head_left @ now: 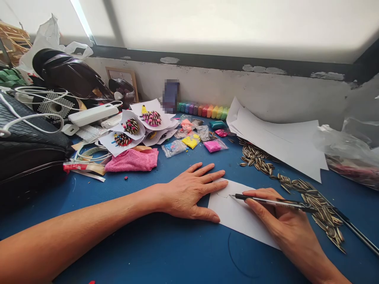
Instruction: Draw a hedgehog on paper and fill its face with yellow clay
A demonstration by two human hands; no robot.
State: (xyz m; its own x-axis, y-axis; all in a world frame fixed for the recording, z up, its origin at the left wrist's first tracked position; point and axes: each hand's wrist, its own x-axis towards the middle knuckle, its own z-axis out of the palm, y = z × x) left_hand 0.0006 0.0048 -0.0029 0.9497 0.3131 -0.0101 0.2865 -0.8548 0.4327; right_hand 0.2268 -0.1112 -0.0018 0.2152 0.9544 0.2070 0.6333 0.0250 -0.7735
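Observation:
On the blue tabletop lies a small white sheet of paper (pixel 241 215) bearing a short, thin drawn line near its upper left. My left hand (pixel 197 193) rests flat with fingers spread, its fingertips and thumb touching the sheet's left edge. A pen (pixel 275 202) with a black grip is pinched in my right hand (pixel 276 217), its tip on or just above the paper beside the line. Sunflower seeds (pixel 324 215) lie scattered in a trail to the right of this hand.
Larger white sheets (pixel 275 136) lean at the back right. Clay packets (pixel 191 141) sit mid-table, before a row of coloured clay (pixel 204 111). Seed-covered figures on paper (pixel 151 118) stand left of them, behind a pink cloth (pixel 132 159). A black bag (pixel 32 154) fills the left side.

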